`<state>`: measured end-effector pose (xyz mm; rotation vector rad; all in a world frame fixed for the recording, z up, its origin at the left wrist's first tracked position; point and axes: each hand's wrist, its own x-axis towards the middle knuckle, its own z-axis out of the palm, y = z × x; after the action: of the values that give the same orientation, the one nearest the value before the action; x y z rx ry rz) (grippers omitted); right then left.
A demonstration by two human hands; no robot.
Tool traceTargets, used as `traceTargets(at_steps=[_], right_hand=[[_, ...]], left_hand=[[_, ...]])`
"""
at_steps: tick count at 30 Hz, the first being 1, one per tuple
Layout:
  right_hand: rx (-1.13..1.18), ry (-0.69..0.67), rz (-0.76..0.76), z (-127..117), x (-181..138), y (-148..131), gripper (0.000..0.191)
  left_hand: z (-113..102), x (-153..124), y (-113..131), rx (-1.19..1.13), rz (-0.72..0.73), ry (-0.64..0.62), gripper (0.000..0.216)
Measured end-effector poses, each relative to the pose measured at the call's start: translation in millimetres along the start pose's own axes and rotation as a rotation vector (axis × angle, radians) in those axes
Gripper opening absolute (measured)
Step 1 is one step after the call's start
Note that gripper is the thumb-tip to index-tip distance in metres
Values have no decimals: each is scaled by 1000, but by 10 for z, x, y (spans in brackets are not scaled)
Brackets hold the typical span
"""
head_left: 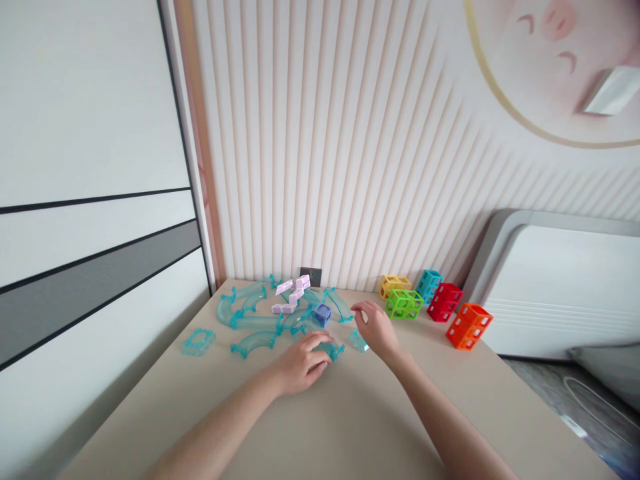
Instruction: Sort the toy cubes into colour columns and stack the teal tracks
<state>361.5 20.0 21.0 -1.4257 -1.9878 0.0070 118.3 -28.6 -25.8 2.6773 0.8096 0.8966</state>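
My left hand [303, 363] is low over the table, its fingers apart at the near end of a translucent teal curved track piece [334, 349]. Whether the fingertips touch that piece I cannot tell. My right hand [377, 328] is raised a little to the right, fingers curled together; anything inside them is hidden. Just below it lies a small clear teal piece [359, 341]. Beyond my left hand are a blue cube block [321, 314], pale lilac blocks [296, 294] in a stepped shape, and several teal track pieces [255, 323].
At the right stand yellow [395, 285], green [404, 304], blue [429, 287], red [445, 302] and orange [469, 326] openwork blocks. A flat teal square frame [199, 342] lies at the left. The ribbed wall [320, 133] closes off the table's back; a white cabinet [90, 120] borders its left.
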Motion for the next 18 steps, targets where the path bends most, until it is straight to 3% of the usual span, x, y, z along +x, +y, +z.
traceTargets(at_steps=[5, 10, 18], right_hand=[[-21, -39, -76, 321, 13, -184, 23], [-106, -114, -163, 294, -221, -36, 24], [-225, -214, 36, 207, -215, 27, 27]], left_hand=[[14, -12, -18, 2, 12, -8, 20], [4, -17, -39, 1, 27, -22, 21], [3, -14, -58, 7, 23, -32, 21]])
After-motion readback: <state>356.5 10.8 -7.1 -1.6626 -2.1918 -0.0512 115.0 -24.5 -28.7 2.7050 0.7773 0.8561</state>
